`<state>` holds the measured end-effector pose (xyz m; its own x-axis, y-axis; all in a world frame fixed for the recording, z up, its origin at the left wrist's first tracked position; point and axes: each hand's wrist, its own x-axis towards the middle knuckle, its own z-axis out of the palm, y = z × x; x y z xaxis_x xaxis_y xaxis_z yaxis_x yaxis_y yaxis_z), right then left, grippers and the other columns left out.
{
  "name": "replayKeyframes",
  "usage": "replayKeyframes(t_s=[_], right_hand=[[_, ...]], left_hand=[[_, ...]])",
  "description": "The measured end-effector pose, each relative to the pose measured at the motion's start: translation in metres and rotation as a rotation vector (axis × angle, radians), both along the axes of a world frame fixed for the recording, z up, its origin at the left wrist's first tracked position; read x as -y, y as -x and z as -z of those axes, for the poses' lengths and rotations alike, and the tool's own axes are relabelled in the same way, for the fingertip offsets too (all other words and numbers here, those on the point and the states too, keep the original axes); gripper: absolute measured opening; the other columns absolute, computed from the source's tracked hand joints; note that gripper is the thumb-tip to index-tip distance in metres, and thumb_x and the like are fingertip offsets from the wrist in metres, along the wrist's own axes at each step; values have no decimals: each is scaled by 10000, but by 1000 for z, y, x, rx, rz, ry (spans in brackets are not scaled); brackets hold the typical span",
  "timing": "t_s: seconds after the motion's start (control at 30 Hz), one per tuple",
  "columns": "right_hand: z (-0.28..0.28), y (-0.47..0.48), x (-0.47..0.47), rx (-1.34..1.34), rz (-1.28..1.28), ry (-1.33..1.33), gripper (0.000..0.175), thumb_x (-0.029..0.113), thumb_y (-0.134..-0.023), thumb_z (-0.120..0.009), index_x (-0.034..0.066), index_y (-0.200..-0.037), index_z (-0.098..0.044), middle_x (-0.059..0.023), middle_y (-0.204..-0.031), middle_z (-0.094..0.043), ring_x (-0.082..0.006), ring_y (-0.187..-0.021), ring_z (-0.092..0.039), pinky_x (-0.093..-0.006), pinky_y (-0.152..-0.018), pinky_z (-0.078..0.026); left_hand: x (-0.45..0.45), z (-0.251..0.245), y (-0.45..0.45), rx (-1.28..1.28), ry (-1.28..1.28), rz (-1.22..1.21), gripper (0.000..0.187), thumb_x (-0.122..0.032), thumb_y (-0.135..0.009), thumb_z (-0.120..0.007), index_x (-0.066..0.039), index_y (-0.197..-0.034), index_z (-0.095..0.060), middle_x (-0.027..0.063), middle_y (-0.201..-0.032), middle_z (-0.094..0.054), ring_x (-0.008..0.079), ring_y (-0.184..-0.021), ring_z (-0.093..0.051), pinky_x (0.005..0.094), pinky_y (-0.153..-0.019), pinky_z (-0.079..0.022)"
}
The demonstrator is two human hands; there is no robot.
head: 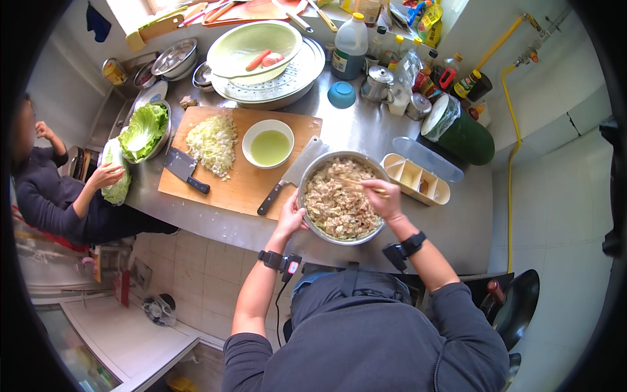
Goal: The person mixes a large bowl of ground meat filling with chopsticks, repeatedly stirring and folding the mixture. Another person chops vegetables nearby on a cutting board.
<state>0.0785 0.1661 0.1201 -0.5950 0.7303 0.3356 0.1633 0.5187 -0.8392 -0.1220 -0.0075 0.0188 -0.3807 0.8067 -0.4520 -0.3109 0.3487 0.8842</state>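
Observation:
My left hand (292,215) grips the left rim of a steel bowl (343,241) at the edge of a steel counter. Inside is a chopped, minced-meat-like mixture (338,206). My right hand (384,198) holds chopsticks (360,185) over the mixture; their tips are blurred. Left of the bowl, a cleaver (294,169) lies on a wooden cutting board (235,196). The board also bears a second cleaver (182,166), a heap of chopped cabbage (213,142) and a white bowl of pale green liquid (269,147).
Right of the steel bowl stand a divided seasoning box (416,179) and a large winter melon (465,130). Behind are a green colander (254,49), a blue bowl (341,94) and several bottles (349,46). At the left, another person (54,186) touches a cabbage (116,174).

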Motion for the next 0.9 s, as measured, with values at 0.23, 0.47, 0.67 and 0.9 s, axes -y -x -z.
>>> replayKeyframes(t_s=[0.23, 0.47, 0.67, 0.9], right_hand=[[1, -31, -32, -66, 194, 41, 106, 28, -837, -685, 11, -930, -734, -105, -833, -730, -142, -760, -696, -250, -666, -546], [8, -5, 12, -164, 131, -2, 135, -1, -787, -706, 25, -915, -740, -128, -841, -727, -157, -724, -702, -259, -647, -546], [9, -3, 5, -26, -99, -23, 114, 18, -800, -696, 21, -909, -730, -123, -873, -729, -183, -765, -713, -274, -683, -565], [9, -37, -27, -56, 188, 196, 116, 44, -837, -694, 9, -942, -729, -98, -840, -731, -125, -762, -690, -235, -668, -539]], left_hand=[[25, 7, -35, 119, 96, -140, 690, -25, -965, -461, -159, -1530, -87, 114, -1039, -632, 155, -693, -674, 280, -563, -590], [28, -4, -69, 228, -103, -203, 697, 62, -924, -378, -132, -1521, -76, 159, -1216, -586, 195, -710, -693, 270, -558, -605], [24, -4, -63, 134, -51, -217, 702, 81, -902, -377, -113, -1516, -96, 151, -1058, -623, 196, -618, -677, 278, -504, -597], [22, 6, -47, 24, -54, -163, 736, 88, -880, -398, -135, -1523, -117, 108, -840, -613, 201, -567, -666, 288, -472, -588]])
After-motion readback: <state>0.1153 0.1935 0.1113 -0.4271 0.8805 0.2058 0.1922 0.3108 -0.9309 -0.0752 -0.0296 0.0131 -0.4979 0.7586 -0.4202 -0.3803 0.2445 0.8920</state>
